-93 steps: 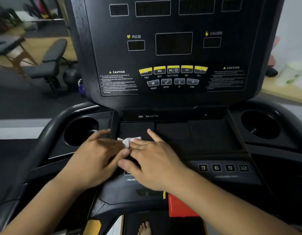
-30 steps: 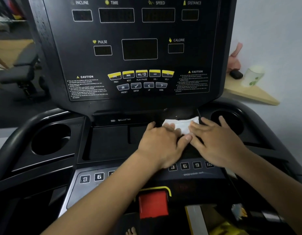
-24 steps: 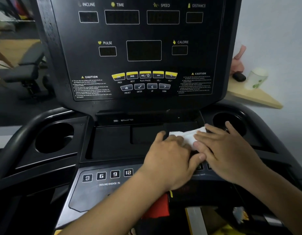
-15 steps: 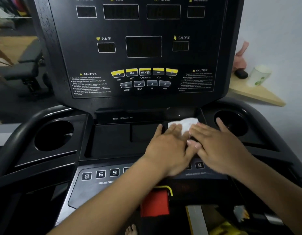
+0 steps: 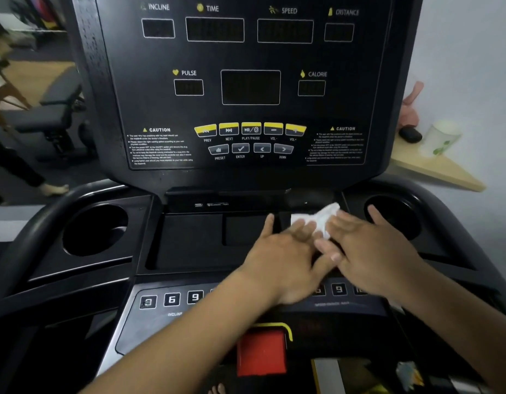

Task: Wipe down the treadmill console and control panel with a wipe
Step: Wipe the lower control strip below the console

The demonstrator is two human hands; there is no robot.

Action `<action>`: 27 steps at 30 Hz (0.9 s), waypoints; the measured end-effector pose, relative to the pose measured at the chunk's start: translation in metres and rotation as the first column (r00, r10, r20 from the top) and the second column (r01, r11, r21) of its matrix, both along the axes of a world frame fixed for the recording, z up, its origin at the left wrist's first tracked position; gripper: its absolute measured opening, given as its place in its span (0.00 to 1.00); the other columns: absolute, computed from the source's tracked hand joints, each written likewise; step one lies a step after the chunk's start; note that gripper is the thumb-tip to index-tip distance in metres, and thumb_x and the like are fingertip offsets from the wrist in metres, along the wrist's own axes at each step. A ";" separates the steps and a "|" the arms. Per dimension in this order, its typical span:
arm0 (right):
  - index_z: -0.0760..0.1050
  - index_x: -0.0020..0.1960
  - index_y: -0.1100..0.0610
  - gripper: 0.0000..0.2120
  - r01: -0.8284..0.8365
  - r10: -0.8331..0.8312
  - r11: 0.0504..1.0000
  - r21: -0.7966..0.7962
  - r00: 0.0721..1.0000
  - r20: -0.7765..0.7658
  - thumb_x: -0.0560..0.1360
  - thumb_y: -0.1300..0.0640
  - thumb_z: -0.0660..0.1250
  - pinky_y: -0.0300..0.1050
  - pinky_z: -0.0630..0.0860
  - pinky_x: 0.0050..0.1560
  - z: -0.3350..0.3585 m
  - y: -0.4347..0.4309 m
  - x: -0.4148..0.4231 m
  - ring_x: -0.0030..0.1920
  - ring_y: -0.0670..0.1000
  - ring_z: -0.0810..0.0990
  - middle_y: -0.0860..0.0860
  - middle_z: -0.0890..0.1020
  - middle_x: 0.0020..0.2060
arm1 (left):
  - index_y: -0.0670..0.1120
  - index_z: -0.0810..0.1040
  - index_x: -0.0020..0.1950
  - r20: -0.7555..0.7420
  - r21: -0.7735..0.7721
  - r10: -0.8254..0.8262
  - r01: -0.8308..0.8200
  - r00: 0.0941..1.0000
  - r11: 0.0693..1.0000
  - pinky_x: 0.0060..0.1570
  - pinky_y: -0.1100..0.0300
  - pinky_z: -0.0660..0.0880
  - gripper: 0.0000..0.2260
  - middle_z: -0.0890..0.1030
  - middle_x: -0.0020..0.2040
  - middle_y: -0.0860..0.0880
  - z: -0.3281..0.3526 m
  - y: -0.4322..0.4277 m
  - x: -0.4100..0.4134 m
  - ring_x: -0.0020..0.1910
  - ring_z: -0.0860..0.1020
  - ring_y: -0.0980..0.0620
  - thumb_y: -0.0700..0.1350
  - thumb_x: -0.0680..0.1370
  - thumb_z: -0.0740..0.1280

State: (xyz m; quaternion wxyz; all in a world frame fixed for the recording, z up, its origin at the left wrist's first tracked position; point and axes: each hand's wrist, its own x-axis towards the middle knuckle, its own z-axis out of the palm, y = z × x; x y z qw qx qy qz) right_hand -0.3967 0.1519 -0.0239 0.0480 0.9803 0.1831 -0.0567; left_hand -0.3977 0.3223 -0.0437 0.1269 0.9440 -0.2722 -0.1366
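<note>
The black treadmill console [image 5: 250, 86] rises ahead with dark displays and yellow buttons. Below it lies a flat recessed tray [image 5: 189, 240], and nearer me the control panel [image 5: 172, 300] with numbered keys. A crumpled white wipe [image 5: 317, 220] lies at the tray's far right corner. My left hand [image 5: 283, 257] and my right hand [image 5: 371, 251] both press flat on the wipe, fingers spread, side by side. Most of the wipe is hidden under my fingers.
Round cup holders sit at the left [image 5: 95, 231] and right [image 5: 394, 214] of the tray. A red safety key block [image 5: 260, 354] is below the panel. A wooden shelf [image 5: 436, 169] with a white cup [image 5: 442, 137] is to the right. A weight bench [image 5: 55, 109] stands at the left.
Both hands have slid the wipe from the tray's left side across to its far right corner, then rubbed it back and forth there. The wipe is more bunched now.
</note>
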 end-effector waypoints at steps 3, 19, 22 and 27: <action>0.69 0.70 0.48 0.45 0.021 -0.021 0.999 -0.028 1.000 0.011 0.69 0.37 0.24 0.57 0.47 0.75 -0.002 -0.001 0.023 0.71 0.44 0.66 0.45 0.73 0.69 | 0.52 0.52 0.80 -0.076 -0.012 0.025 -0.026 0.997 1.000 0.75 0.43 0.37 0.29 0.50 0.81 0.51 -0.003 -0.008 0.021 0.79 0.45 0.55 0.62 0.82 0.40; 0.72 0.69 0.49 0.24 0.068 -0.114 0.945 0.321 0.985 0.127 0.74 0.44 0.66 0.48 0.72 0.55 -0.005 -0.004 -0.002 0.60 0.50 0.73 0.46 0.78 0.59 | 0.46 0.76 0.64 0.113 -0.270 0.257 -0.219 0.960 0.937 0.54 0.48 0.75 0.17 0.77 0.56 0.47 -0.003 0.012 0.013 0.57 0.76 0.45 0.46 0.76 0.67; 0.74 0.65 0.47 0.23 0.119 -0.120 0.964 0.238 0.993 -0.012 0.73 0.41 0.67 0.49 0.69 0.58 -0.008 0.003 0.009 0.59 0.48 0.70 0.44 0.78 0.55 | 0.48 0.81 0.55 0.110 -0.250 0.245 -0.212 0.963 0.945 0.53 0.51 0.73 0.09 0.76 0.50 0.48 -0.002 0.010 0.014 0.55 0.74 0.45 0.47 0.76 0.68; 0.78 0.41 0.47 0.06 0.103 -0.059 0.838 0.536 0.993 -0.098 0.69 0.48 0.74 0.44 0.75 0.43 -0.002 0.027 0.014 0.41 0.44 0.76 0.44 0.77 0.39 | 0.49 0.75 0.40 -0.065 -0.488 0.330 -0.319 0.942 0.812 0.38 0.60 0.69 0.07 0.76 0.37 0.52 0.010 0.042 0.010 0.35 0.75 0.54 0.43 0.72 0.73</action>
